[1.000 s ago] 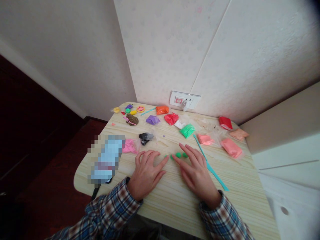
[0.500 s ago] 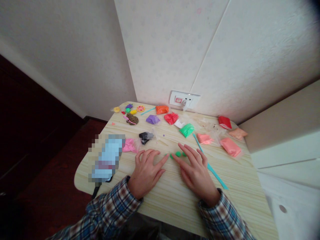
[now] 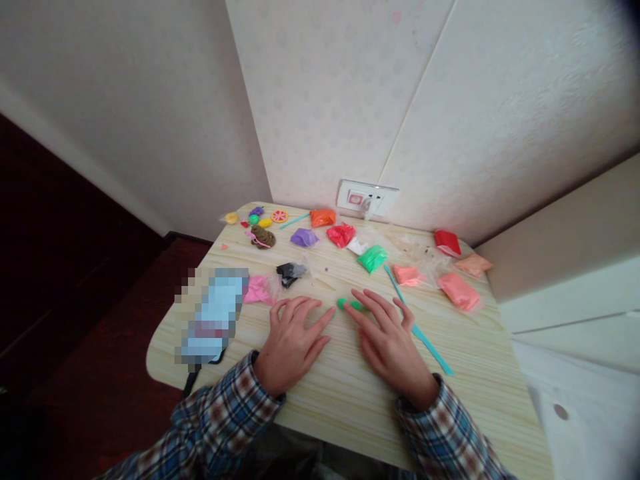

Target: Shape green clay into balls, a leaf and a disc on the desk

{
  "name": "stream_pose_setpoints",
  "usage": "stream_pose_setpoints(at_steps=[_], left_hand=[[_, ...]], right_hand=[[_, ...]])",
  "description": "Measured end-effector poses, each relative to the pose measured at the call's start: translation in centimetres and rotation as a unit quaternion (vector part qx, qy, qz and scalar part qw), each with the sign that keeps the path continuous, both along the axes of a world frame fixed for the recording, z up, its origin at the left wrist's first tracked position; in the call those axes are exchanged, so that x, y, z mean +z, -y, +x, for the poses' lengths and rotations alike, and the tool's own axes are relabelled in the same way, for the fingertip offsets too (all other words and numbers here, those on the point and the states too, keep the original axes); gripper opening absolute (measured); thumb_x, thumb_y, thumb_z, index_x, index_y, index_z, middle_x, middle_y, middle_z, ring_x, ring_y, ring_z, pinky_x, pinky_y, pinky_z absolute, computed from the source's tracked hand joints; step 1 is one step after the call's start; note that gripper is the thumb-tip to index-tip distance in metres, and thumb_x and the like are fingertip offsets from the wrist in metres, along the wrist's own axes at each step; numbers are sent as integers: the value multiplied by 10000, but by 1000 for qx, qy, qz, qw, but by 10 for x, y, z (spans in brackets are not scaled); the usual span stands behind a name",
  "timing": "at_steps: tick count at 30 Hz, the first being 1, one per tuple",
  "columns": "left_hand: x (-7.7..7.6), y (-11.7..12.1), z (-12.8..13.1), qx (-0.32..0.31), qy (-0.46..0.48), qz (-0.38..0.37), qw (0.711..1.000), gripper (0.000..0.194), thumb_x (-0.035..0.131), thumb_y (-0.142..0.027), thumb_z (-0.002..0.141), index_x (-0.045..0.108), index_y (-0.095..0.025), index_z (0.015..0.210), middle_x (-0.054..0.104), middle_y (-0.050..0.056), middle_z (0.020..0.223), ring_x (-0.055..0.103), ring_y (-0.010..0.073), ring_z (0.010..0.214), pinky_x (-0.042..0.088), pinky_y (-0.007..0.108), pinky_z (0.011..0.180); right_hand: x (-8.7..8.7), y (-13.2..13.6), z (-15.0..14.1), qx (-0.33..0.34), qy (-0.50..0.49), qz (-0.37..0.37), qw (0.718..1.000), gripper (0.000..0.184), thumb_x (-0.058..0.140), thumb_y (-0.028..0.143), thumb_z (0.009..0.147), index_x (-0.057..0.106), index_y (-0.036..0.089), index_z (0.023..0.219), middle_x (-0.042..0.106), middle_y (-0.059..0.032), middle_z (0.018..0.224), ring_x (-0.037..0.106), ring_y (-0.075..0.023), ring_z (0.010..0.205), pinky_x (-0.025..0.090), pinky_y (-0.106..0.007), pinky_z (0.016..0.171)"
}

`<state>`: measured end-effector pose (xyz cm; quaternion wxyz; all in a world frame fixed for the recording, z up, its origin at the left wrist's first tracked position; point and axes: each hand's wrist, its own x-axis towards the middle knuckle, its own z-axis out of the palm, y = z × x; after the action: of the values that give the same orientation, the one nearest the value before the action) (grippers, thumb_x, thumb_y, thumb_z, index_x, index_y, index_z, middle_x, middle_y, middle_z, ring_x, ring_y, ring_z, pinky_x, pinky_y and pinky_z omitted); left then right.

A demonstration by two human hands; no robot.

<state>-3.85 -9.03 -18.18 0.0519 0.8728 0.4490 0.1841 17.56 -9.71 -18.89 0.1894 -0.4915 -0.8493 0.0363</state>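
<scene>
Shifted slightly towards the back edge since the earlier frame, the leftmost green ball [image 3: 341, 303] now sits just beyond the index fingertips; both hands keep nearly the same pose. It lies on the bench [image 3: 480, 373], about midway between the left and right edges. Left hand [image 3: 293, 337]: grip wide, fingers spread, no object visible in it. Right hand [image 3: 393, 337]: grip also wide, its index finger beside a second green ball [image 3: 355, 305]; whether they touch, I cannot tell.

Pale wood runs from both hands to the front edge, and from the blue stick [image 3: 430, 343] to the right edge. That stick passes close by the right hand's outer finger. Towards the back edge, a green bag [image 3: 373, 258] and a black bag [image 3: 290, 272] bound the space; a pink bag [image 3: 257, 290] lies near the left hand.
</scene>
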Motion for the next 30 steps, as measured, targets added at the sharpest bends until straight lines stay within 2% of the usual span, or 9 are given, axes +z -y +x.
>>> stream_pose_setpoints(at_steps=[10,18,25,30], left_hand=[[2,-2,-2,-10,39,-36,999,401,491,-293,893,532,-223,1285,542,119,1223,414,281,1149,309,484,950],[0,-7,-6,13,130,-95,987,326,514,-306,889,592,-212,1191,577,87,1162,452,242,1119,343,443,975],[-1,-11,1,34,127,-60,990,288,578,-286,857,588,-188,1128,605,80,1116,481,239,1084,363,427,936],[1,-17,15,58,104,-64,991,196,622,-286,825,599,-180,989,622,64,1070,505,242,1051,364,428,882]], right_hand=[[1,0,0,8,-7,-6,1000,585,401,133,878,304,282,1435,490,-55,1396,395,-244,1300,149,-501,1069],[-2,0,1,2,-8,5,1000,588,396,130,872,306,269,1436,474,-76,1404,386,-267,1301,184,-513,1045],[-4,-1,3,2,2,7,1000,603,400,113,864,289,252,1440,451,-79,1419,371,-262,1311,186,-504,1040],[-4,-1,3,0,-3,8,1000,587,395,112,871,299,253,1433,458,-80,1411,372,-259,1309,183,-497,1038]])
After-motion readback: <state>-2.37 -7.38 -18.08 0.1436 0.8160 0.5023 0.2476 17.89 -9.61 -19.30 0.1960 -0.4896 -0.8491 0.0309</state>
